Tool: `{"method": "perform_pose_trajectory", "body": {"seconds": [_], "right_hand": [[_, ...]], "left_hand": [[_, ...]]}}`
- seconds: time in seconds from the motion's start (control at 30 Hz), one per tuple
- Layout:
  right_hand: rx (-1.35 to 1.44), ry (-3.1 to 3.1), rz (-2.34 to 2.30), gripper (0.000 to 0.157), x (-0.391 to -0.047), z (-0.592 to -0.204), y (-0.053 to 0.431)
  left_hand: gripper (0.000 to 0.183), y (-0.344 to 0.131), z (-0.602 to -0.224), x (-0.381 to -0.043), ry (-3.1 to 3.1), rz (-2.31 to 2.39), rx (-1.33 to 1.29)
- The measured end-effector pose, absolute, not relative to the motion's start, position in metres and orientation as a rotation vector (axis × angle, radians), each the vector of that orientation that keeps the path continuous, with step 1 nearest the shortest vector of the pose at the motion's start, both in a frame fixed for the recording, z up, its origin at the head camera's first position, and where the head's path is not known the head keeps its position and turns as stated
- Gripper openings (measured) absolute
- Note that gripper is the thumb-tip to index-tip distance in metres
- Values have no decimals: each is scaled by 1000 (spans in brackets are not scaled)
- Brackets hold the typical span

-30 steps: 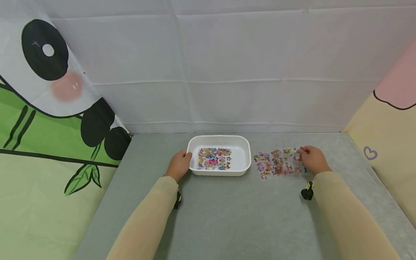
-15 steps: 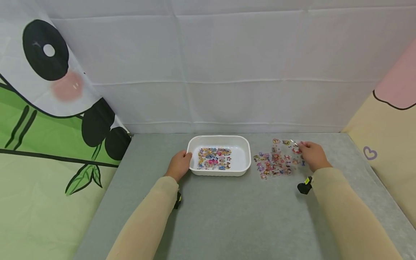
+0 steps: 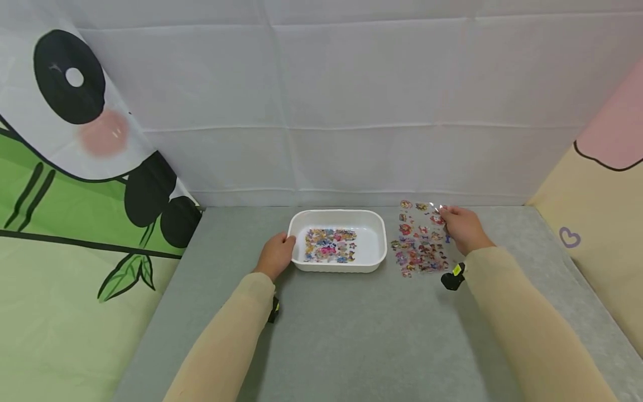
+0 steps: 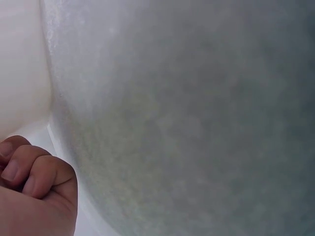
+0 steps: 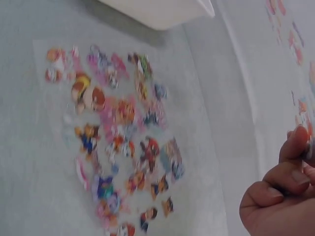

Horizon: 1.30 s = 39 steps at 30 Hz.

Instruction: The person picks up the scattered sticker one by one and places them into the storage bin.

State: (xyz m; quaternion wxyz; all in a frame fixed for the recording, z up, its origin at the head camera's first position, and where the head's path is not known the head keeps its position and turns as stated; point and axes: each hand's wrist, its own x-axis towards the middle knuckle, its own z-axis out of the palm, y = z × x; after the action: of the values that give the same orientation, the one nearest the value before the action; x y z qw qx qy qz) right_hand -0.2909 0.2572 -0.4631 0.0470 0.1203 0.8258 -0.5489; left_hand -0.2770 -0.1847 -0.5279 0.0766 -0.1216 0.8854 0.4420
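A white tray (image 3: pixel 370 240) stands on the grey table with a colourful sticker sheet (image 3: pixel 329 245) in it. My left hand (image 3: pixel 275 255) grips the tray's left rim; its curled fingers (image 4: pixel 42 172) appear at the lower left of the left wrist view, beside the tray's pale wall (image 4: pixel 24 64). To the tray's right, my right hand (image 3: pixel 466 230) pinches the corner of a clear sticker sheet (image 3: pixel 405 229) and holds it raised. Beneath that, other cartoon stickers (image 5: pixel 125 115) on a clear sheet lie on the table. The right thumb and fingertips are partly cut off in the right wrist view.
The grey table (image 3: pixel 351 335) meets a white cloth backdrop (image 3: pixel 351 111) just behind the tray. Printed cloths hang on both sides, a green cartoon one (image 3: pixel 65 190) at left and a cream one (image 3: pixel 603 240) at right.
My right hand has lifted one sticker sheet off the others and moved it left and toward the back. The left hand and the tray have stayed in place.
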Motion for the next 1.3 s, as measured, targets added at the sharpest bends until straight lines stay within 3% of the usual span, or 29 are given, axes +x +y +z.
{"method": "perform_pose_trajectory", "body": {"seconds": [1.3], "right_hand": [[247, 2578, -1502, 30, -308, -475, 148]], "left_hand": [[43, -187, -528, -281, 2609, 1304, -394]]}}
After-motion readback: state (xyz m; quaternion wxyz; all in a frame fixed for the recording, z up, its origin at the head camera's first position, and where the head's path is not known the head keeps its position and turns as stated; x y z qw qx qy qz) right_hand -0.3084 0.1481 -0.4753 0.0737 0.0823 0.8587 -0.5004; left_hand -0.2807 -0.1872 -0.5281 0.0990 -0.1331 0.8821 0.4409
